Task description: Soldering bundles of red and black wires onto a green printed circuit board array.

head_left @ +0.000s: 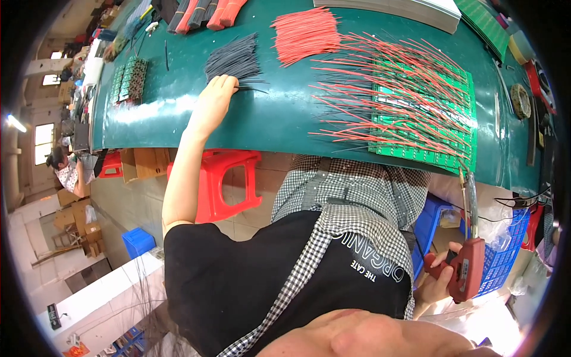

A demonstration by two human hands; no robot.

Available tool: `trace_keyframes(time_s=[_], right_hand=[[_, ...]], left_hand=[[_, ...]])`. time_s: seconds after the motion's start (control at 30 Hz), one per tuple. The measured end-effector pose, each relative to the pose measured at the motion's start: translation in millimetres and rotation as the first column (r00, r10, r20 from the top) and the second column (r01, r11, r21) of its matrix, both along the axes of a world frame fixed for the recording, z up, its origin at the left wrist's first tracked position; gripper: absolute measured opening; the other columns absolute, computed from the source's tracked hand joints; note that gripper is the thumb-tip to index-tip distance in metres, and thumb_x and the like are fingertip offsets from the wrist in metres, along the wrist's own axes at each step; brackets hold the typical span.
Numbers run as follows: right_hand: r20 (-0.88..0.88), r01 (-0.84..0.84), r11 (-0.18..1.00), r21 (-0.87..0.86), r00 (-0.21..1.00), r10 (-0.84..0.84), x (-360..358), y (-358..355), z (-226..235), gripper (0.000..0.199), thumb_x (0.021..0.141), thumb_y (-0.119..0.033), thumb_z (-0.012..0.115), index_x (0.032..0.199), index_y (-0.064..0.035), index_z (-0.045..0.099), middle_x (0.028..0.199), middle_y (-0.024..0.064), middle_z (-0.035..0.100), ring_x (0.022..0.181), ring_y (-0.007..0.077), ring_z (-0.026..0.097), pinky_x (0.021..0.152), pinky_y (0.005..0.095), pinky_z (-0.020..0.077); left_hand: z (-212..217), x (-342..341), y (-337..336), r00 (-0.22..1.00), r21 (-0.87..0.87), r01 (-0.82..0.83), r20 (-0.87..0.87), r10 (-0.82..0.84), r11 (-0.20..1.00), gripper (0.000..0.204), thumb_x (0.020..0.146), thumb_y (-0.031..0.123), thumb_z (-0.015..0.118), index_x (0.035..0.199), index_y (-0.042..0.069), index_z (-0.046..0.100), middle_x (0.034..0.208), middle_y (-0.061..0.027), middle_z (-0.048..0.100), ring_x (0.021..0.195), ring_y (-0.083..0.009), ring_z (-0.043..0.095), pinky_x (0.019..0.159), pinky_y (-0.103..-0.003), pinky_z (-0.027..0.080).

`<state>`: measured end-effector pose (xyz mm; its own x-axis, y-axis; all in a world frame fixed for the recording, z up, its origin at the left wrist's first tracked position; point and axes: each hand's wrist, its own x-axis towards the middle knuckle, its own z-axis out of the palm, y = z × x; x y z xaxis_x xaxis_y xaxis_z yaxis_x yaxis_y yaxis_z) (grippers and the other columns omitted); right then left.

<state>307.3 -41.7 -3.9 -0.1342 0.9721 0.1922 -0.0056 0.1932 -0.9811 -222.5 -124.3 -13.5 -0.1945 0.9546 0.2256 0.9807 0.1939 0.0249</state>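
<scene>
Black cut wires lie in a loose fanned bundle on the dark green worktop, and the left hand reaches out to the near edge of that bundle. Its fingers are curled together at the bundle's lower end, pinched on a thin black wire that sticks out sideways from between the fingertips, towards the green circuit board panel. The rest of the bundle lies just beyond the fingertips, on the side away from the person.

The circuit board panel sits to the right of the bundle, well apart from the left hand, near the worktop's front edge. Many red and black leads stand out from the panel and spread over it towards the bundle. A heap of red cut wires lies beyond the panel's far left corner, just beside the black bundle.

The right hand is below the worktop's edge, on the person's side of the panel, with its fingers wrapped shut around the red grip of a soldering gun. The gun's long tip points up towards the panel's near right corner and ends just short of it. A red plastic stool stands on the floor under the worktop, below the black bundle
</scene>
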Motion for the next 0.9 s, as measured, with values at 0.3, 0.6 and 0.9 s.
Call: trace_keyframes(time_s=[0.3,0.6,0.9], right_hand=[[0.047,0.133,0.988,-0.074,0.990,-0.129,-12,-1,8,0.056,0.081,-0.036,0.068,0.114,0.0058,0.052,0.106,0.0153,0.057,0.060,0.0143,0.052,0.054,0.0267,0.0450],[0.035,0.158,0.983,-0.098,0.987,-0.155,-12,-2,9,0.061,0.080,-0.038,0.072,0.117,0.0049,0.051,0.103,0.0142,0.059,0.059,0.0134,0.053,0.052,0.0260,0.0489],[0.333,-0.049,0.996,0.069,0.943,0.023,-23,48,-21,0.042,0.087,-0.014,0.064,0.123,0.0063,0.054,0.111,0.0152,0.065,0.097,0.0233,0.064,0.085,0.0340,0.0517]], left_hand=[[32,-15,16,0.971,-0.208,-0.053,0.219,0.099,0.977,0.014,0.083,0.006,0.061,0.095,-0.001,0.065,0.087,-0.0147,0.066,0.080,-0.0310,0.063,0.073,-0.037,0.049],[38,-23,16,0.523,-0.132,-0.155,0.830,0.195,0.979,0.017,0.087,0.006,0.060,0.097,-0.007,0.064,0.083,-0.0110,0.069,0.074,-0.0148,0.066,0.068,-0.029,0.052],[72,156,85,-0.299,-0.207,0.495,0.871,0.389,0.844,0.014,0.085,0.001,0.064,0.096,-0.007,0.064,0.084,-0.0158,0.070,0.071,-0.0201,0.069,0.066,-0.029,0.056]])
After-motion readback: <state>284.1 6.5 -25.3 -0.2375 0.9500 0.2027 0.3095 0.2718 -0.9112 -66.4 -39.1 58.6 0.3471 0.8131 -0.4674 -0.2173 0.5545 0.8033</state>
